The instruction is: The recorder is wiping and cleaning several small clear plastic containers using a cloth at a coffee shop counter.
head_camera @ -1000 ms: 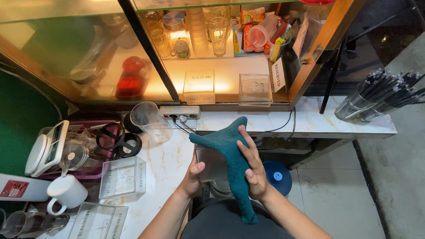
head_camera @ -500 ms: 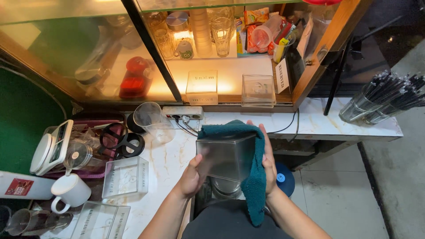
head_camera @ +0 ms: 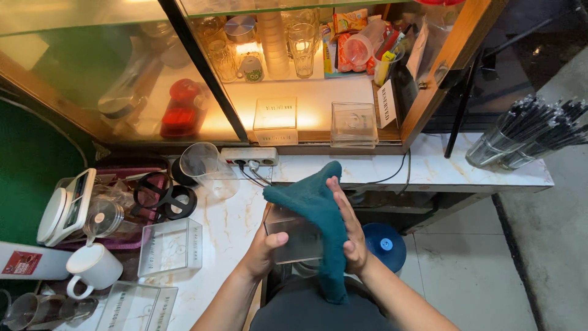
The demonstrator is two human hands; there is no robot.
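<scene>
My left hand (head_camera: 264,250) grips a clear acrylic stand (head_camera: 295,236) by its left edge, thumb on the front face. My right hand (head_camera: 348,228) presses a dark teal cloth (head_camera: 318,214) flat against the stand's right side; the cloth drapes over the top and hangs down toward my lap. Both hands are held above the marble counter's edge (head_camera: 226,227).
On the counter sit more clear acrylic stands (head_camera: 170,247), a white mug (head_camera: 92,270), a clear pitcher (head_camera: 208,168), a power strip (head_camera: 249,156) and a scale (head_camera: 64,205). A glass cabinet (head_camera: 294,73) stands behind. A blue bottle cap (head_camera: 383,245) lies below; straws (head_camera: 533,132) at right.
The cloth first lay bunched over the stand, then was spread over its top and right side; now it is drawn together again, sliding across the face under my right hand.
</scene>
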